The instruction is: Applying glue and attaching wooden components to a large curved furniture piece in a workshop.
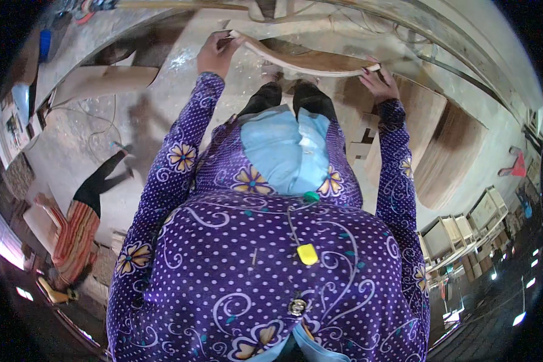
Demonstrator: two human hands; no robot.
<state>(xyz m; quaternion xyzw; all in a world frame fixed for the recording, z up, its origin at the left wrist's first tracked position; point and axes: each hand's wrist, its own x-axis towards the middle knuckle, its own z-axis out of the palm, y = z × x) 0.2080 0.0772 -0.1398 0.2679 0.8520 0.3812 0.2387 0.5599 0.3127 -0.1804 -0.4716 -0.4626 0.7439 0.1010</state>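
Note:
In the head view, a thin curved wooden board [320, 63] with a pale edge spans between my hands, away from my body. It bows down in the middle and slants lower toward the right. My left hand [216, 53] pinches its left end, fingers and thumb at the corner. My right hand [381, 83] grips the right end, with fingertips at the edge. Both arms stretch forward in purple patterned sleeves. The board passes above my feet and partly covers the floor behind it.
Large brown wooden sheets [446, 151] lie to the right on the floor. A curved panel [105, 83] is at the left, near a thin cable. Another person in a striped top [78, 232] is at the far left. Pale cabinets [443, 238] stand at the right, and a red item [515, 163] lies beyond.

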